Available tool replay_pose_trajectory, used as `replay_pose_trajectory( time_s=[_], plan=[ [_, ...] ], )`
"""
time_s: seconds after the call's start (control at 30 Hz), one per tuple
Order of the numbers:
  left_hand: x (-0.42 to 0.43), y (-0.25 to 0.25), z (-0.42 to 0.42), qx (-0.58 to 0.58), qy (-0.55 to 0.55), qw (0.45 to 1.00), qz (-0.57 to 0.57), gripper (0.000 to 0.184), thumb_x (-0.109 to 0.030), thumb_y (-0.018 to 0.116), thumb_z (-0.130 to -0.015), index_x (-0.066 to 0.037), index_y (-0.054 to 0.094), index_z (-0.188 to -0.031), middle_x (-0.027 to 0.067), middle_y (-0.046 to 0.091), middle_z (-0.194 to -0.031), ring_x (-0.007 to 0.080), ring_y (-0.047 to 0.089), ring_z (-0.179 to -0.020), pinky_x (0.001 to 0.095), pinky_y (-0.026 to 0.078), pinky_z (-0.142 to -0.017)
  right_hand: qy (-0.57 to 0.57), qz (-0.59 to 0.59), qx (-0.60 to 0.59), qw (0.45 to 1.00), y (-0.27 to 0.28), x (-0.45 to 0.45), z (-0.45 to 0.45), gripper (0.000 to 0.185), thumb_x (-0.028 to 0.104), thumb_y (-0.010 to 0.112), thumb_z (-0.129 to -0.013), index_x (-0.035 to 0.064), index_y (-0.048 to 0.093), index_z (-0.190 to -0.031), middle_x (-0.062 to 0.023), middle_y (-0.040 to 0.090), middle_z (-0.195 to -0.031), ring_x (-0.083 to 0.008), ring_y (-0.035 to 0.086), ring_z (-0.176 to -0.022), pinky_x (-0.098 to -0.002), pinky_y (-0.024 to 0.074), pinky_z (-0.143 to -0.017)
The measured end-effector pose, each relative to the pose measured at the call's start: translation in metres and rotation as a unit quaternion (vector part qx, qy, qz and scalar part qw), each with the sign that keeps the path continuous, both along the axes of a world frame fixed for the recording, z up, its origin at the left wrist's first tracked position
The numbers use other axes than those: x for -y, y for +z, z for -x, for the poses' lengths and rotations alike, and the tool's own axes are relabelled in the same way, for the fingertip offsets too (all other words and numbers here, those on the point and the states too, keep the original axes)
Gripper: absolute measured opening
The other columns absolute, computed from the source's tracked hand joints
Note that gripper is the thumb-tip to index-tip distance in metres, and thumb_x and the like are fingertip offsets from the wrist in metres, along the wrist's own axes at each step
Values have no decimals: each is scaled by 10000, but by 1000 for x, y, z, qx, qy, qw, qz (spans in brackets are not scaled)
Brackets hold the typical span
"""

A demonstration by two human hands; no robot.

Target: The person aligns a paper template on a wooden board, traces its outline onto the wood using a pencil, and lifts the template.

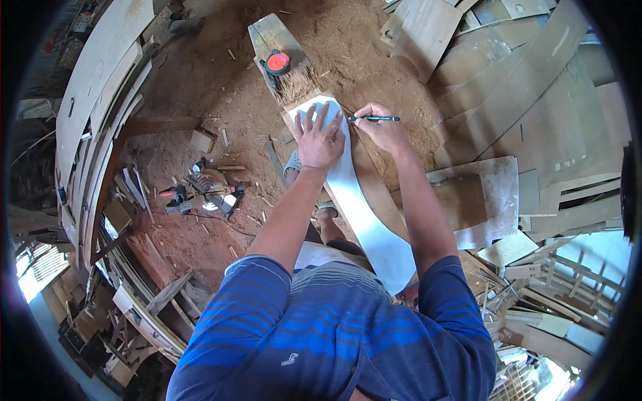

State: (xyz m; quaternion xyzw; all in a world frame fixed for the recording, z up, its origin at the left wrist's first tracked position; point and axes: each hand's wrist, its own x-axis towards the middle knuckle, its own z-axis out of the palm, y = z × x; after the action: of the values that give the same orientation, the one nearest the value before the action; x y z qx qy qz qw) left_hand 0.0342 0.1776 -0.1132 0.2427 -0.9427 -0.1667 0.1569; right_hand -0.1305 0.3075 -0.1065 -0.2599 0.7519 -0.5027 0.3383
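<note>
A long white template [361,210] with a curved edge lies on a brown wooden board [376,175], which shows along the template's right side. Near its far end my left hand [321,140] rests flat on the white surface, fingers spread. Just to the right, my right hand [382,128] grips a dark green pencil [376,119]. The pencil's tip points left, close to the template's edge; whether it touches the board is too small to tell.
Beyond the board, a round red-and-black object [277,63] sits on a sawdust-covered plank [267,32]. A power saw [217,190] stands on the floor at left. Stacked panels [100,127] line the left; wooden sheets [528,100] lean at right.
</note>
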Motion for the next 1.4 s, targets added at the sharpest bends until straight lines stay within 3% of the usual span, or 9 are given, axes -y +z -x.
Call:
replay_pose_trajectory(
  time_s=[0.23, 0.33, 0.43, 0.63, 0.83, 0.93, 1.13, 1.23, 1.4],
  plan=[
    [0, 1, 1, 21, 1, 1000, 8, 548, -303, 683, -947, -353, 675, -1492, 77, 529, -1626, 369, 405, -1542, 626, 193, -1318, 10, -9, 3, 1000, 6, 8, 0, 133, 86, 766, -972, 3, 784, -1075, -60, 805, -1004, -108, 728, -895, -291, 590, -809],
    [0, 2, 1, 22, 2, 1000, 8, 546, -315, 677, -951, -353, 673, -1495, 79, 534, -1620, 371, 407, -1541, 625, 194, -1318, 10, 1, -15, 1000, 3, 9, 0, 185, 153, 778, -951, 30, 802, -1087, -70, 800, -946, -134, 724, -848, -322, 582, -781],
    [0, 4, 1, 28, 0, 1000, 8, 544, -318, 675, -953, -352, 672, -1497, 82, 532, -1622, 373, 407, -1540, 624, 193, -1317, 64, -82, -58, 993, 8, 6, 6, 178, 134, 743, -984, 3, 800, -1091, -73, 805, -961, -116, 734, -873, -297, 590, -807],
    [0, 3, 1, 23, 1, 1000, 2, 549, -318, 673, -957, -342, 667, -1505, 87, 529, -1626, 379, 407, -1540, 628, 191, -1315, 4, -29, 6, 1000, 24, 13, -2, 172, 126, 733, -944, 11, 801, -1053, -76, 807, -936, -132, 739, -860, -316, 585, -790],
    [0, 4, 1, 25, 1, 1000, 5, 533, -316, 668, -964, -334, 675, -1496, 93, 532, -1623, 382, 407, -1538, 629, 192, -1313, 54, -89, -44, 994, 18, 5, 2, 184, 173, 747, -914, 28, 803, -1014, -107, 781, -890, -150, 709, -791, -347, 561, -724],
    [0, 3, 2, 18, 3, 1000, 2, 528, -310, 671, -963, -330, 679, -1490, 98, 535, -1618, 382, 412, -1536, 628, 192, -1313, -3, 17, -12, 1000, 8, 9, -4, 169, 173, 751, -896, 25, 798, -963, -116, 779, -865, -161, 710, -766, -350, 557, -697],
    [-1, 4, 2, 14, 5, 1000, -1, 537, -305, 681, -955, -331, 678, -1491, 99, 541, -1612, 381, 417, -1535, 623, 190, -1316, 43, -69, -75, 994, 21, 0, -3, 175, 181, 740, -914, 26, 799, -970, -107, 780, -835, -163, 720, -768, -348, 565, -703],
    [0, 3, 1, 16, 2, 1000, 1, 546, -310, 686, -950, -337, 675, -1495, 97, 541, -1612, 379, 412, -1539, 621, 190, -1317, -17, -2, -24, 1000, 17, 4, -10, 187, 187, 737, -913, 30, 801, -994, -106, 780, -844, -160, 716, -770, -345, 561, -707],
    [0, 4, 1, 29, 3, 1000, 6, 558, -320, 686, -946, -344, 667, -1503, 92, 540, -1614, 377, 412, -1540, 618, 187, -1319, 36, -85, -40, 995, 21, 3, -3, 197, 186, 739, -934, 36, 803, -1044, -105, 794, -902, -155, 720, -806, -340, 562, -737]
  ],
)
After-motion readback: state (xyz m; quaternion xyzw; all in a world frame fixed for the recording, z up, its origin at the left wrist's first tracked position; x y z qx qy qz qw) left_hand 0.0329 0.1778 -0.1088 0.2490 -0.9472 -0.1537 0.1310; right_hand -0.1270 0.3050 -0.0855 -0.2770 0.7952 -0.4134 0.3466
